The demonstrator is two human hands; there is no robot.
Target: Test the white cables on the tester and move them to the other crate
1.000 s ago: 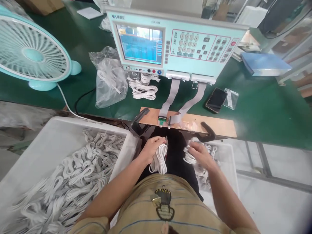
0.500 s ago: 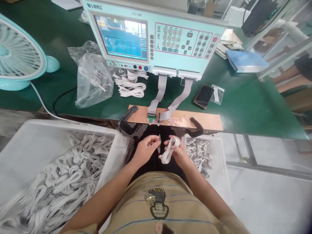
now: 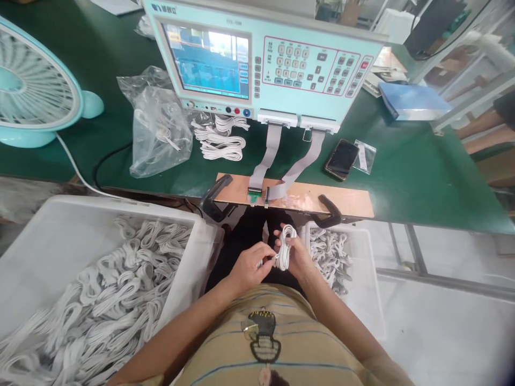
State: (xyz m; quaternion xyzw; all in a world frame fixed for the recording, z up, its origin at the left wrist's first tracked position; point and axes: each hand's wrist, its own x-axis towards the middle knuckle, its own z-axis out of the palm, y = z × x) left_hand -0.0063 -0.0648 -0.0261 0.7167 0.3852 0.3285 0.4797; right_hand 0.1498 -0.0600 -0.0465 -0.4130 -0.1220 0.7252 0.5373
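Observation:
A coiled white cable (image 3: pixel 286 247) is held in my right hand (image 3: pixel 298 254), its loops standing up between thumb and fingers, in front of my lap. My left hand (image 3: pixel 252 264) is closed in a pinch at the coil's left side. A short piece of the cable runs from the coil to its fingertips; the connector end itself is mostly hidden. Beyond my hands, a copper-coloured strip (image 3: pixel 341 199) lies along the table edge, carrying a small green circuit board (image 3: pixel 255 198) and the ends of two grey ribbon cables (image 3: pixel 274 140).
Left of me stands a white bin (image 3: pixel 44 225) of coiled cables; a smaller bin (image 3: pixel 372 279) stands right. Black clamps (image 3: pixel 217 195) grip the strip. On the green table (image 3: pixel 426 171) are a tester (image 3: pixel 306 99), a fan (image 3: pixel 36 80), a plastic bag (image 3: pixel 159 145), several cable coils (image 3: pixel 223 146) and a phone (image 3: pixel 341 159).
My left hand has moved down and toward the right, and its fingertips now meet the cable at the coil. My right hand has turned the coil more upright. The view has shifted slightly.

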